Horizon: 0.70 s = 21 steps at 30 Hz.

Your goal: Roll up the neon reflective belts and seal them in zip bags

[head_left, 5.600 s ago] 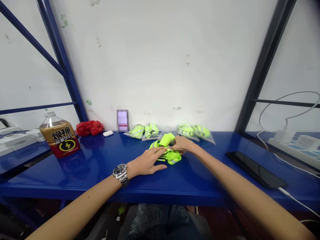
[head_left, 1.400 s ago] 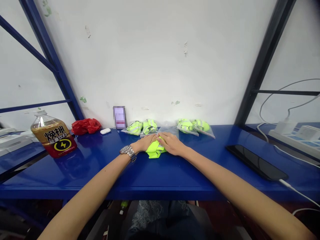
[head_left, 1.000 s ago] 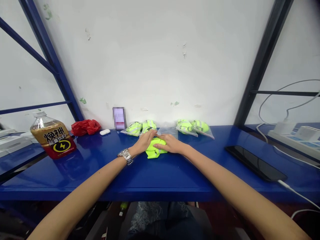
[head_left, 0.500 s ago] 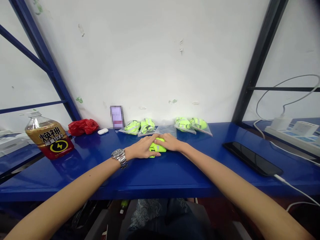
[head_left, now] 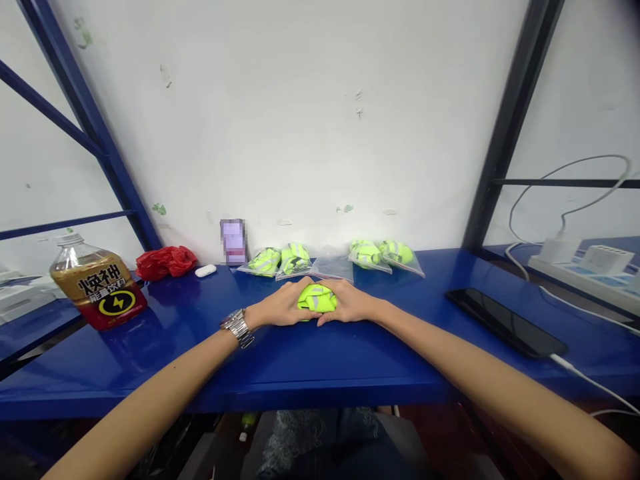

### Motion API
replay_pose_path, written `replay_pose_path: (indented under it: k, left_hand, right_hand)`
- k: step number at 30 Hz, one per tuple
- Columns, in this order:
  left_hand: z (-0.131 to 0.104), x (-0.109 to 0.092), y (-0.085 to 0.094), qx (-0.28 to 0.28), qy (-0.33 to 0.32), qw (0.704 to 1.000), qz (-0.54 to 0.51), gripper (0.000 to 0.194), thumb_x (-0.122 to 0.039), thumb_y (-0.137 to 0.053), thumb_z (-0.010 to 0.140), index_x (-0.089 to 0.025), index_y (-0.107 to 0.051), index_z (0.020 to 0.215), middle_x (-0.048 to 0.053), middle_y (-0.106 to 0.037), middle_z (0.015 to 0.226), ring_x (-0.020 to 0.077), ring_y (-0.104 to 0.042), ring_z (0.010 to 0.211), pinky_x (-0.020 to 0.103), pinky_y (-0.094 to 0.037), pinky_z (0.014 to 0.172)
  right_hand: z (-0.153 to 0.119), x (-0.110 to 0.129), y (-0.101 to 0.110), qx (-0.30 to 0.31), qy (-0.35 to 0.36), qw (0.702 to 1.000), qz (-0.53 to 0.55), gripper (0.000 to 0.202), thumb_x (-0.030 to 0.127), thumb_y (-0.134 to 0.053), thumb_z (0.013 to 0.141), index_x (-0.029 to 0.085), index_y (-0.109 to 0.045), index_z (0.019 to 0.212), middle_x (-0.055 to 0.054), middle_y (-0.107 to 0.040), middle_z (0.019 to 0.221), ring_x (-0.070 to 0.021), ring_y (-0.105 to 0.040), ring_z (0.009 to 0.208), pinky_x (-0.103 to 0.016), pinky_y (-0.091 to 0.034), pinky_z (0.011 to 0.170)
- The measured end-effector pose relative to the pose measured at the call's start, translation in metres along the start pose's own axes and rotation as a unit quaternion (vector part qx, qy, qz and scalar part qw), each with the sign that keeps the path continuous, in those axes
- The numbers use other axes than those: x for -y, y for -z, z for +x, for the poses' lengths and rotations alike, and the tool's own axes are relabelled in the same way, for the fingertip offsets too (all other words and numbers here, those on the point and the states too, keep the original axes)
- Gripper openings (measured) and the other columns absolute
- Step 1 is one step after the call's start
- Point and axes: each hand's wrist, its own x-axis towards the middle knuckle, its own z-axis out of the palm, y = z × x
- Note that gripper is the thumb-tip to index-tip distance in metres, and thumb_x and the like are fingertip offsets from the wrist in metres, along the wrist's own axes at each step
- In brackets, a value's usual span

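A bundled fluorescent yellow reflective vest [head_left: 318, 299] with grey strips lies at the middle of the blue table. Curled around its left side is my left hand [head_left: 287, 303], a metal watch on its wrist. My right hand [head_left: 354, 301] wraps the right side, and the two thumbs come close together in front of the bundle. Just behind the hands lies a flat clear zip bag [head_left: 332, 268]. Bagged yellow bundles rest along the wall, two on the left [head_left: 294, 259] and two on the right [head_left: 366, 253].
On the blue table [head_left: 320, 373], a drink bottle [head_left: 100, 283], a red plastic bag [head_left: 166, 262], a white case [head_left: 205, 271] and an upright phone [head_left: 234, 241] stand left. At right are a charging phone [head_left: 505, 321] and a white power strip [head_left: 590, 267].
My right hand has shifted from the top of the bundle to its right side, thumb now low in front. The bundle looks rounder and more of its top shows.
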Motion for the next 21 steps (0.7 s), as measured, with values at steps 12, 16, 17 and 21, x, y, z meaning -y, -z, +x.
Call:
replay_pose_path:
  k: [12,16,17,21]
  left_hand:
    - [0.021,-0.013,0.010,-0.151,0.005,0.988,-0.037,0.053,-0.052,-0.062,0.080,-0.019,-0.055,0.120,0.006,-0.066,0.104,0.0227,-0.060,0.089,0.031,-0.044,0.077]
    - [0.036,-0.012,-0.006,-0.265,-0.002,0.964,0.012,0.039,-0.048,-0.052,0.088,-0.020,-0.057,0.116,0.006,-0.067,0.100,0.0212,-0.062,0.086,0.030,-0.044,0.077]
    - [0.040,-0.013,-0.010,-0.299,0.003,0.954,0.019,0.037,-0.048,-0.049,0.090,-0.019,-0.058,0.113,0.006,-0.067,0.098,0.0208,-0.062,0.085,0.029,-0.043,0.077]
    - [0.058,-0.020,-0.023,-0.422,0.059,0.904,0.027,0.040,-0.044,-0.030,0.098,-0.018,-0.060,0.094,0.006,-0.064,0.083,0.0193,-0.060,0.078,0.029,-0.041,0.072]
  right_hand:
    - [-0.001,0.002,0.013,-0.150,-0.088,0.979,0.104,0.046,0.048,-0.074,0.068,0.016,-0.064,0.099,-0.002,-0.066,0.081,-0.0179,-0.058,0.070,-0.026,-0.044,0.060]
    - [0.004,-0.001,0.013,-0.225,-0.115,0.959,0.125,0.039,0.047,-0.073,0.067,0.014,-0.065,0.087,0.000,-0.062,0.070,-0.0153,-0.054,0.063,-0.024,-0.041,0.056]
    - [0.006,-0.001,0.012,-0.240,-0.118,0.955,0.131,0.038,0.047,-0.072,0.068,0.014,-0.065,0.086,0.000,-0.062,0.069,-0.0151,-0.053,0.062,-0.024,-0.041,0.055]
    - [0.012,0.003,0.005,-0.297,-0.142,0.934,0.139,0.038,0.048,-0.071,0.069,0.013,-0.066,0.084,-0.003,-0.066,0.071,-0.0185,-0.058,0.065,-0.026,-0.043,0.057]
